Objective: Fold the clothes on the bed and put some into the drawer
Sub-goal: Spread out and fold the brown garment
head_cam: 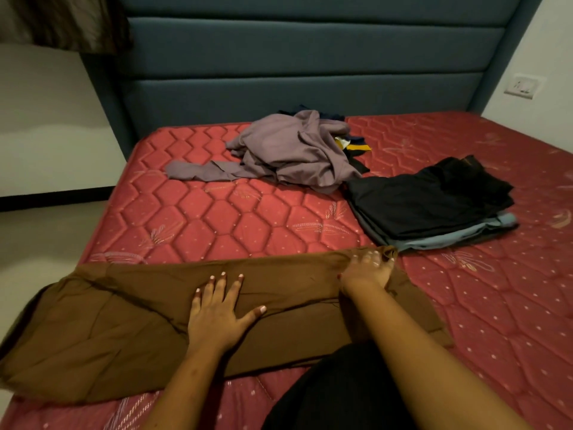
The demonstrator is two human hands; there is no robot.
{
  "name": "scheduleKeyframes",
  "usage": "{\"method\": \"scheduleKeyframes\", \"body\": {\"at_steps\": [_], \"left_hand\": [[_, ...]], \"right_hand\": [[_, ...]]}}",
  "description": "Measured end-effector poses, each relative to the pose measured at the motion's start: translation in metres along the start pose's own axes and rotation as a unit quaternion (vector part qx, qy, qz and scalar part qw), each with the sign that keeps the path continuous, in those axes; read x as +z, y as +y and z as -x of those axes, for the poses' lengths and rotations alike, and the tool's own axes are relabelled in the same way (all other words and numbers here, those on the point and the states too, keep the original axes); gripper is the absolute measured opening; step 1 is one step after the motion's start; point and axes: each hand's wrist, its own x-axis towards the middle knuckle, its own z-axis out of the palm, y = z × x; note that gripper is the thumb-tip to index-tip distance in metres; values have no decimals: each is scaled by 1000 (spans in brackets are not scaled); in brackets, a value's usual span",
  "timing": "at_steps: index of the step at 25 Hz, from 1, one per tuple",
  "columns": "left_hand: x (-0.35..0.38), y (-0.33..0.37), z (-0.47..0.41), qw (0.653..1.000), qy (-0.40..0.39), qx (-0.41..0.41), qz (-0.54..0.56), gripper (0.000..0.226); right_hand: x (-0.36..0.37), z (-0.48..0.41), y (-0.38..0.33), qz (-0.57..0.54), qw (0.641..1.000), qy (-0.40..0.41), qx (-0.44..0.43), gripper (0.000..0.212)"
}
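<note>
Headboard: a teal-blue padded headboard (310,66), divided into broad horizontal panels, is set behind the bed
Bed: the bed (217,212) is topped by a bare red mattress, quilted in hexagons with pale leaf motifs and small dots
Walls: an off-white wall (46,119) is seen at the left, another at the right
Socket: a white socket plate (524,85) is mounted on the right wall, beside the headboard
Curtain: a brown patterned curtain (62,23) is hung at the upper left
Floor: a pale floor (46,243) is edged by a dark skirting strip (52,201)
Light: the room is dimly lit
</note>
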Motion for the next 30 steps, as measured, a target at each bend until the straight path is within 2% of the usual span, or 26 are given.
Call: {"method": "scheduleKeyframes", "body": {"at_steps": [1, 3, 5, 7, 9, 10, 14, 18, 25, 28, 30], "left_hand": [[-1, -2, 3, 1000, 2, 0, -1, 124], [-1, -3, 5, 1000, 0, 2, 1, 118], [-2, -5, 4, 1000, -6, -10, -1, 101], [-6, -15, 2, 998, -16, -63, 1, 79], [-10, -33, -4, 991, -30, -131, 13, 57], [-12, -41, -8, 988, -36, -148, 24, 54], [-16, -80, -26, 982, -51, -176, 53, 55], [-18, -128, -40, 976, -14, -214, 43, 54], [-33, -209, -67, 971, 15, -237, 22, 52], [-33, -232, -78, 969, 18, -246, 20, 53], [-32, -236, -82, 968, 16, -250, 29, 53]], "right_hand": [[-8, 9, -17, 4, 997, 45, -65, 63], [-20, 33, -60, -37, 968, 103, -224, 66], [-18, 56, -107, -91, 932, 88, -340, 65], [-4, 71, -148, -108, 905, 56, -407, 60], [10, 75, -175, -121, 899, 37, -419, 56], [16, 73, -184, -124, 901, 38, -414, 55], [17, 68, -224, -103, 892, 55, -438, 50], [7, 71, -271, -84, 860, 87, -495, 49], [-11, 76, -358, -98, 837, 112, -527, 50], [-10, 71, -388, -96, 834, 121, -530, 50], [-12, 66, -397, -80, 839, 98, -529, 50]]}}
